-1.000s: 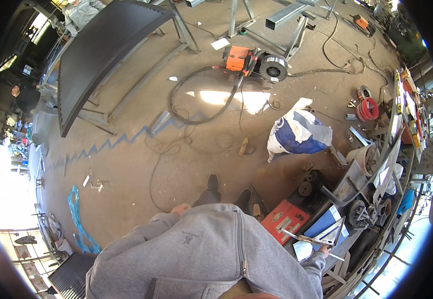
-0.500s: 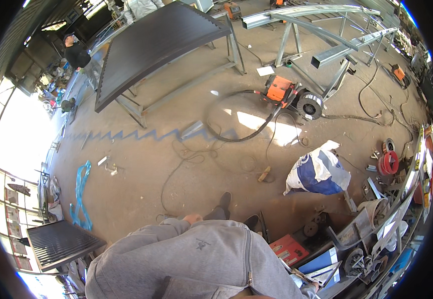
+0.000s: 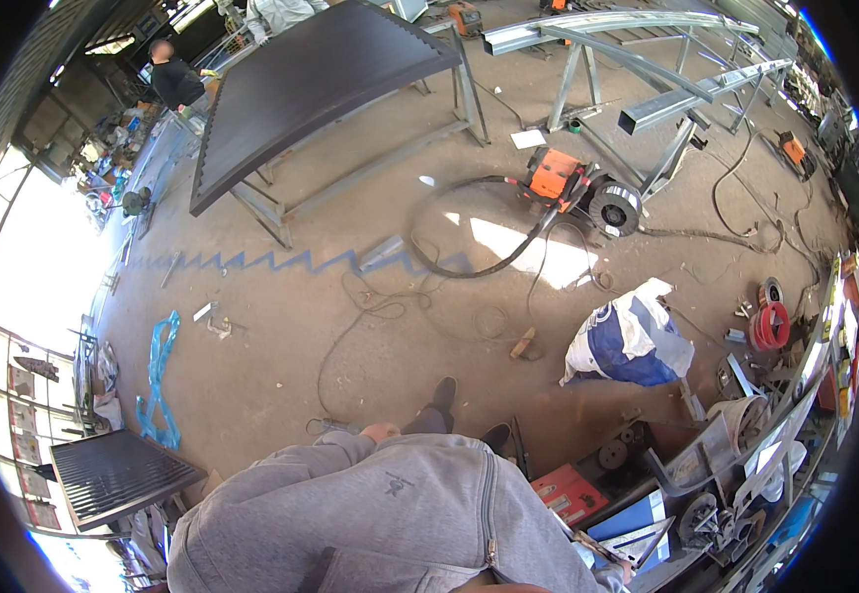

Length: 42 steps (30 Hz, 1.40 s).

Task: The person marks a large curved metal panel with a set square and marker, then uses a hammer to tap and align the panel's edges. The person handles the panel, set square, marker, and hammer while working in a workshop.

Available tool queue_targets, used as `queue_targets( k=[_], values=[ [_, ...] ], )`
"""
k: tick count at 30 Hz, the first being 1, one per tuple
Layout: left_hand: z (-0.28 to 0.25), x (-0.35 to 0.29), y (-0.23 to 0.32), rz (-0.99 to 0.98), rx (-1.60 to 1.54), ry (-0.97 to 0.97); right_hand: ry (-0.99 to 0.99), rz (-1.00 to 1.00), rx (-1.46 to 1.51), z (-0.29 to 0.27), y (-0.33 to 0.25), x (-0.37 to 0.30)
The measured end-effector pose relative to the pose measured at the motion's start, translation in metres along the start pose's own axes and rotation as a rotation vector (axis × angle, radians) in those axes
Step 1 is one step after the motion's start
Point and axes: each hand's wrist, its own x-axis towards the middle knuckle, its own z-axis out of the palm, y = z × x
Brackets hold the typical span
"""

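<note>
My left hand (image 3: pixel 381 432) hangs low beside my left leg, its fingers curled in. What it holds, if anything, cannot be made out; a thin grey object (image 3: pixel 333 426) shows just left of it, and whether the two touch is unclear. At the lower right, my right hand (image 3: pixel 628 570) reaches past my grey sleeve beside a triangular metal piece (image 3: pixel 640 543). Its fingers are mostly hidden, so its grip on that piece is uncertain. Next to it lie a blue flat sheet (image 3: pixel 629 521) and a red case (image 3: pixel 570 492).
An orange welding machine (image 3: pixel 555 174) with a looped cable stands ahead. Beyond are a dark panel (image 3: pixel 321 84) on trestles and steel beams (image 3: pixel 671 107). A white-blue sack (image 3: pixel 630 339) sits to the right; cables cross the floor. A person (image 3: pixel 174 82) stands far left.
The person at far left has turned and moved nearer the dark panel, an arm now stretched toward it. My own hands stay almost where they were; the view has shifted slightly.
</note>
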Motion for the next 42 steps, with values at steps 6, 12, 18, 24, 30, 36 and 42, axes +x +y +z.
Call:
queue_targets(
  k=[6,12,18,24,30,36,42],
  values=[
    [-0.002,0.0,0.0,-0.031,0.046,-0.031,0.039,0.028,0.036,-0.014,0.013,0.008],
    [-0.007,-0.001,-0.003,0.003,0.032,0.016,0.139,0.052,0.138,-0.038,0.024,0.015],
    [-0.02,0.002,-0.006,-0.03,-0.134,0.148,0.321,-0.29,0.414,-0.049,-0.032,-0.038],
    [-0.048,0.01,-0.009,-0.148,-0.307,0.488,-0.25,-0.684,0.689,0.014,-0.15,-0.279],
    [-0.108,0.035,-0.054,-0.287,-0.498,0.531,-1.025,-0.641,0.667,0.067,-0.211,-0.545],
    [-0.233,0.058,-0.119,-0.341,-0.61,0.646,-1.383,-0.56,0.527,0.117,-0.277,-0.745],
    [-0.376,0.087,-0.169,-0.327,-0.862,0.767,-1.573,-0.416,0.444,0.168,-0.371,-0.923]
  ],
)
